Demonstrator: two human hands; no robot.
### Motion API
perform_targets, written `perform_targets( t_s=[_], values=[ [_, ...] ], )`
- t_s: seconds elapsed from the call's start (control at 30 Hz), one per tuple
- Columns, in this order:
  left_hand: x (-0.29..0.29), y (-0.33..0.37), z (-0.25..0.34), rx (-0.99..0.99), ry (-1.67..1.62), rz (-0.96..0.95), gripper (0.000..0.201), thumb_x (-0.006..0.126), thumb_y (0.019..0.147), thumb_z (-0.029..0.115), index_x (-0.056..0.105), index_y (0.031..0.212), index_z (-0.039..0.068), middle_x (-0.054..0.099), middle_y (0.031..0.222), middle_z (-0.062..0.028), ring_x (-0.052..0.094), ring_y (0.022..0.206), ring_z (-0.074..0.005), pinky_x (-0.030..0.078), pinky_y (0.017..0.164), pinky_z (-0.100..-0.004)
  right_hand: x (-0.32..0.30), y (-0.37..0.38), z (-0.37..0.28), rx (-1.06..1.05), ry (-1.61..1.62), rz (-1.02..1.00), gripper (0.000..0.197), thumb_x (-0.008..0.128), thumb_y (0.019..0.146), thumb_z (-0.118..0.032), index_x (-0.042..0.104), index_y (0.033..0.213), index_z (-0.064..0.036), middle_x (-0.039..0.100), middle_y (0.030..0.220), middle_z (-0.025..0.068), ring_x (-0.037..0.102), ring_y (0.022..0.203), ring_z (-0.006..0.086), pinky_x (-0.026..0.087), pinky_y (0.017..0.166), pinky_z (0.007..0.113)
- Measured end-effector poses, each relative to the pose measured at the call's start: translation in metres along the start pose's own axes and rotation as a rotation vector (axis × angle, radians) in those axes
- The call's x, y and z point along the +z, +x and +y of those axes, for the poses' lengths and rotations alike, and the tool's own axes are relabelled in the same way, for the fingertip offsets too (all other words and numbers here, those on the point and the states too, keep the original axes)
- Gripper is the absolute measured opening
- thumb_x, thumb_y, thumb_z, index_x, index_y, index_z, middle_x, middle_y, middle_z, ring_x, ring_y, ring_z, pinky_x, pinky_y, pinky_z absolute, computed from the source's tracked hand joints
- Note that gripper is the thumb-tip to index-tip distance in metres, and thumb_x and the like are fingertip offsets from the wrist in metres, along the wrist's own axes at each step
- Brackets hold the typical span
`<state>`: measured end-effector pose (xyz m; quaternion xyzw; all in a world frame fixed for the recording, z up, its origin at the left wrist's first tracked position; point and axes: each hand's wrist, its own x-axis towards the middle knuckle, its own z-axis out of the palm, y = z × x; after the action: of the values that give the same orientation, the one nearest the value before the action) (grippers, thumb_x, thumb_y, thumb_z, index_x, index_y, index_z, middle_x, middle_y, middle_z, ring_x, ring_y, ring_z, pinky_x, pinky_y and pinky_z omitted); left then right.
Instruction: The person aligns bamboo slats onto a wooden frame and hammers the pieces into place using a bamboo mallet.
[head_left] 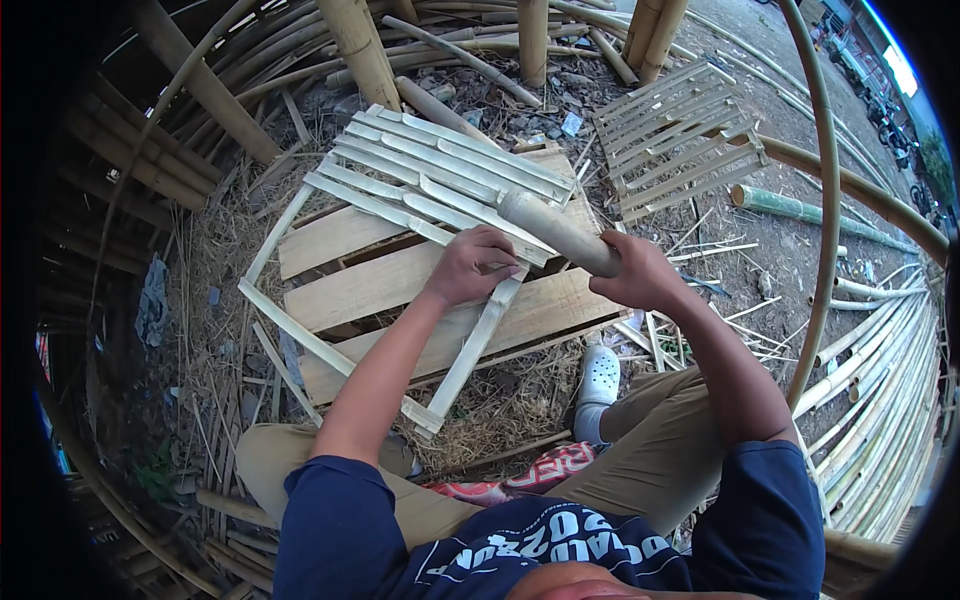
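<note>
Gripping a thick round baton (555, 232) by its near end, the R hand (640, 272) sits at approx. 2 o'clock, fingers wrapped tight; the baton's far end points to 10 o'clock, above the slat ends, can't tell if touching. The L hand (475, 265) is just above centre, at a corner of the pale bamboo frame (476, 348), fingertips drawn close tog.; can't tell if they've a small item btwn them. The frame lies on a low plank worktop (365, 290), from centre out to 11 o'clock, w/ slats (400, 160) across its far part; near part is open. Another slatted rack (680, 140) is on the ground btwn 1 & 2 o'clock, green pole (820, 213) btwn 2 & 3, bamboo pile (880, 390) btwn 3 & 4, blue cloth (152, 305) at 9.
</note>
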<state>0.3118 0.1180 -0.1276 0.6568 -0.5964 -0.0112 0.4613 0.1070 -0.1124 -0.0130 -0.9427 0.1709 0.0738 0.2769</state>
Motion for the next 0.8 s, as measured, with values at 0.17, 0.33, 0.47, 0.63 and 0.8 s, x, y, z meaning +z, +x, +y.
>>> perform_targets(
  t_s=[0.17,0.33,0.47,0.63,0.8],
  values=[
    [0.002,-0.004,-0.002,0.013,0.022,0.029,0.012,0.088,0.077,0.006,0.079,0.085,0.006,0.075,0.094,-0.0045,0.07,0.098,-0.0263,0.057,0.088,-0.0403,0.003,0.001,0.001,0.066,0.06,0.07,0.073,0.088,0.078,-0.054,0.07,0.122,0.0005,0.075,0.103,0.0239,0.075,0.096,0.0368,0.056,0.086,0.046],
    [0.002,-0.003,0.001,0.032,0.077,0.043,0.013,0.088,0.077,0.005,0.079,0.086,0.006,0.074,0.091,-0.0061,0.07,0.096,-0.0275,0.056,0.087,-0.041,0.011,0.003,-0.008,0.113,0.023,0.029,0.075,0.089,0.076,-0.056,0.07,0.122,0.0,0.076,0.103,0.0215,0.076,0.101,0.0364,0.058,0.09,0.046],
    [0.002,0.002,0.004,0.03,0.088,0.033,0.012,0.086,0.077,0.005,0.079,0.086,0.006,0.074,0.089,-0.0064,0.07,0.095,-0.0275,0.056,0.087,-0.0411,0.053,0.018,-0.003,0.117,0.007,0.125,0.084,0.089,0.071,-0.069,0.069,0.111,0.0021,0.076,0.097,0.0203,0.076,0.094,0.0371,0.059,0.084,0.047],
    [0.001,0.002,0.008,-0.029,0.05,0.035,0.013,0.087,0.076,0.007,0.078,0.085,0.004,0.076,0.091,-0.0096,0.072,0.091,-0.03,0.057,0.083,-0.0417,0.078,0.03,-0.017,0.075,0.002,0.134,0.083,0.089,0.071,-0.068,0.067,0.112,0.0009,0.075,0.09,0.0206,0.075,0.09,0.04,0.058,0.08,0.049],
    [0.0,0.0,0.009,-0.037,0.026,0.052,0.014,0.088,0.075,0.006,0.08,0.086,0.004,0.078,0.091,-0.0102,0.073,0.092,-0.0302,0.058,0.083,-0.0409,0.083,0.035,-0.029,0.061,0.015,0.153,0.071,0.089,0.075,-0.058,0.064,0.107,-0.0002,0.076,0.094,0.0199,0.076,0.091,0.0378,0.059,0.079,0.048]
  ],
)
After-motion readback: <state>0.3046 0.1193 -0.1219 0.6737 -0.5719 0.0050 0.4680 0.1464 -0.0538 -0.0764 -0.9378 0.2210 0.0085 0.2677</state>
